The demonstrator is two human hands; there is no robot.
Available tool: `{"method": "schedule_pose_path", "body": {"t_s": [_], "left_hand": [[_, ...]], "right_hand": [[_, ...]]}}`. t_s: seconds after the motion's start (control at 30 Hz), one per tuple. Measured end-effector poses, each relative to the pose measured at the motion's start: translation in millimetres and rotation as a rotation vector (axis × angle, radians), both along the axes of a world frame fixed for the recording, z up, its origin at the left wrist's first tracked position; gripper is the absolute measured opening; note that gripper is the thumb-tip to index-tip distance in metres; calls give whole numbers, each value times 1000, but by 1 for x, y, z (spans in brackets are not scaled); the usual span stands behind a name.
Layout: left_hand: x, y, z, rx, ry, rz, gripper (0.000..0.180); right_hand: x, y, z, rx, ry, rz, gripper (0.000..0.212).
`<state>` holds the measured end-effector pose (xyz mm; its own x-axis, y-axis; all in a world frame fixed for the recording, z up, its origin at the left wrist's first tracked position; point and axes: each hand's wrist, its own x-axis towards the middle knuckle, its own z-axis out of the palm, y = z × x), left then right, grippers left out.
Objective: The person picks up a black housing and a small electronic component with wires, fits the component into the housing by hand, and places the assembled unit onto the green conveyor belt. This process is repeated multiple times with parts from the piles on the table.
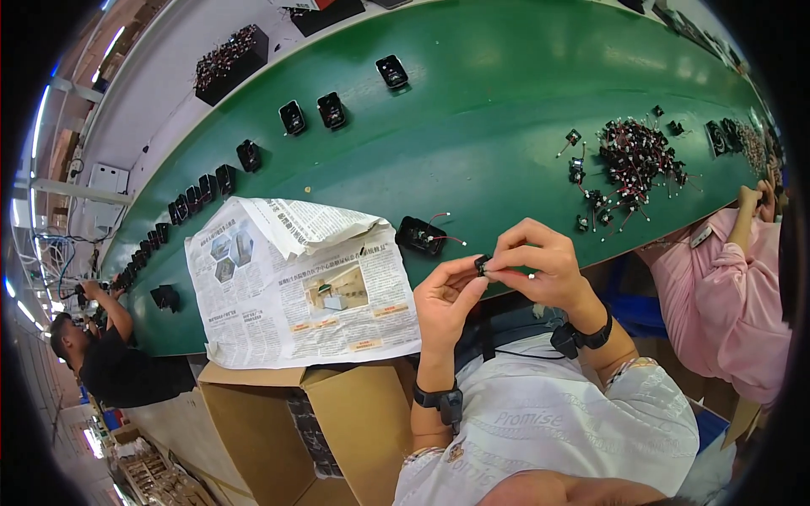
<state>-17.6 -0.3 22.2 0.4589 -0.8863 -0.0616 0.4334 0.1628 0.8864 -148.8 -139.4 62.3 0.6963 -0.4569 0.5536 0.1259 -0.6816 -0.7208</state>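
My left hand (445,297) and my right hand (540,263) meet just in front of the green belt's near edge. Together they pinch a small black part (482,265) between their fingertips. A black square housing with red and white wires (421,235) lies on the belt just beyond my left hand. Both wrists wear black bands. A crumpled newspaper (295,282) lies on the belt to the left of my hands.
The long green conveyor belt (489,118) carries several black housings (331,110) in a row. A heap of small wired parts (633,160) lies at the right. An open cardboard box (337,422) stands below the newspaper. One person in pink (734,287) sits right, another in black (101,354) left.
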Motion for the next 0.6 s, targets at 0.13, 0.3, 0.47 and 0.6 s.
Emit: {"method": "schedule_pose_path", "body": {"t_s": [0.13, 0.3, 0.47, 0.6], "left_hand": [[14, 6, 2, 178, -907, 458, 52], [37, -13, -5, 382, -1331, 515, 84], [52, -18, -32, 420, -1336, 471, 88], [49, -14, -13, 340, -1387, 387, 79]], "right_hand": [[1, 2, -3, 66, -11, -31, 21], [1, 0, -4, 88, 53, -12, 17], [2, 1, -5, 105, 92, -3, 15], [1, -28, -28, -13, 240, -169, 11]]}}
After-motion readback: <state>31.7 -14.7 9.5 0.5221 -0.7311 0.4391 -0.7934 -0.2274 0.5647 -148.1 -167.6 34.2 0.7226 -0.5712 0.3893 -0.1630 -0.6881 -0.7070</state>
